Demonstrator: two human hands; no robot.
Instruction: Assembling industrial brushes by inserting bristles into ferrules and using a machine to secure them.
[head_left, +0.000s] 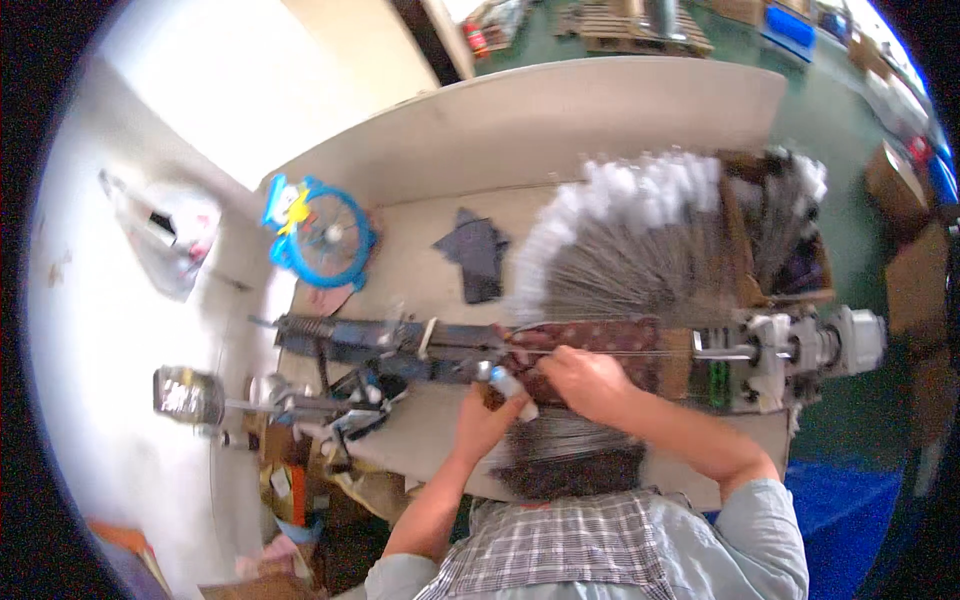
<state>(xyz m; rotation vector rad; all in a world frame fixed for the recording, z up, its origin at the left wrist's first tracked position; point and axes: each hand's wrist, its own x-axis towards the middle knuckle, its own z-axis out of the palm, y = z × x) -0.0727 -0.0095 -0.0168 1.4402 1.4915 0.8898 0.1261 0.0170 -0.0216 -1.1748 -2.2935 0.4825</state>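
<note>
My left hand (483, 420) is closed round a small white cylinder with a light blue end (513, 392), at the near edge of a long dark bench-top machine (370, 345). To its right, my right hand (590, 384) has its fingers pinched together over a dark red patterned cloth (610, 338). Whatever lies between those fingertips is too small and blurred to name. A thin metal rod (640, 353) runs across the cloth toward a grey and white mechanism (775, 355) at the right. Under my right forearm lies a bundle of thin grey rods (575, 440).
Beyond the cloth fans a large bundle of white-tipped thin rods (635, 235), beside a brown box (740, 235) of more rods. A blue round fan (330, 235) stands far left. Dark grey cloth (478, 255) lies on the table. A metal arm (270, 403) projects at left.
</note>
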